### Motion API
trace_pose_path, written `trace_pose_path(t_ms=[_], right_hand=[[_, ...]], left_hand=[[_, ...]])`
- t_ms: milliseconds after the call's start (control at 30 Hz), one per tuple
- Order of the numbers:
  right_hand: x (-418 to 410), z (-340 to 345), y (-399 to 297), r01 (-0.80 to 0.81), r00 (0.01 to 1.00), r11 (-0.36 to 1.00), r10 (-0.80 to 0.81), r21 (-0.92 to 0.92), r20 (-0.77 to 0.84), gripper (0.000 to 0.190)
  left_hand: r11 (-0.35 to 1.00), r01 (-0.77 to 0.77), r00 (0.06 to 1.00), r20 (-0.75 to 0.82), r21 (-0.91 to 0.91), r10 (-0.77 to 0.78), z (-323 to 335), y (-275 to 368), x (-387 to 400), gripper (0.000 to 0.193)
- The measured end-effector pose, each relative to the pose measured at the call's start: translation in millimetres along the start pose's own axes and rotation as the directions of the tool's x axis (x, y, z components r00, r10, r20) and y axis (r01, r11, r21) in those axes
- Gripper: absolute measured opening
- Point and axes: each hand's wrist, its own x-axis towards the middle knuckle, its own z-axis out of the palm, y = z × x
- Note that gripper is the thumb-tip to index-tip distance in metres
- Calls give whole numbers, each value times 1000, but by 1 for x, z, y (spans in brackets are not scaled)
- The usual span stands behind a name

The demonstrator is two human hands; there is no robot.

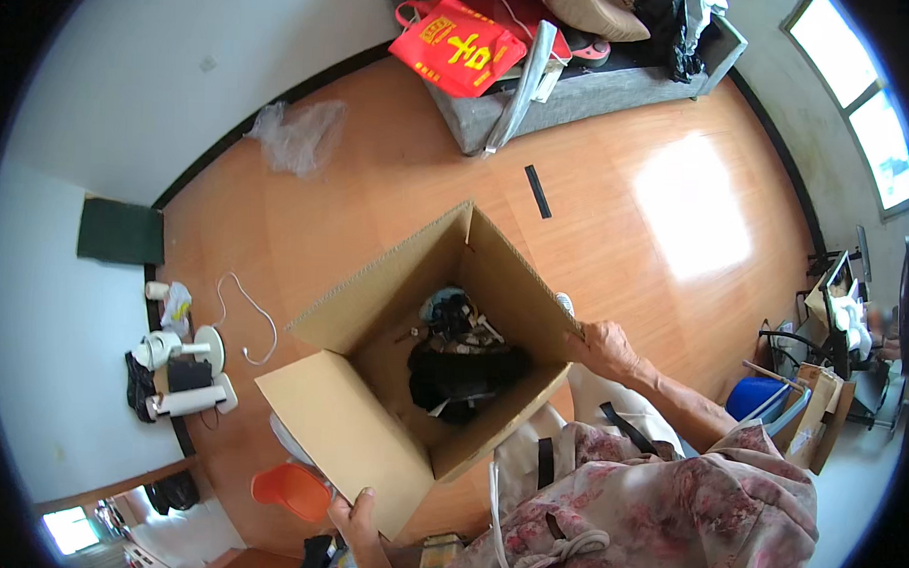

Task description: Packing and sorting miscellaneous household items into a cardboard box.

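Observation:
A large open cardboard box [394, 297] is tilted in front of me. My left hand [355, 515] pinches the outer edge of its folded-out flap [352, 423], thumb on top. At the opposite side my right hand [608, 351] grips the box's upper rim, fingers partly hidden by the cardboard. Down inside lies a black bundle [459, 374], perhaps a bag or cloth. Beside it is a jumble of small mixed items [464, 322], too small to name singly.
A grey sofa [581, 101] carries a red bag [463, 48] and clutter. Clear plastic film [298, 137] and a black strip [538, 191] lie on the wood floor. An orange plastic bin [293, 491], a white cable [251, 307] and white appliances [188, 372] are at left; folded cardboard [821, 417] stands right.

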Motion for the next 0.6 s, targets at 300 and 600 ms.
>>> trace_pose_path(t_ms=[300, 600], right_hand=[[38, -22, 55, -148, 982, 980, 162, -133, 98, 24], [64, -68, 107, -240, 971, 968, 239, -78, -16, 28]], left_hand=[[983, 9, 999, 30, 184, -14, 85, 60, 29, 20], [989, 94, 986, 130, 111, -108, 177, 102, 78, 16]])
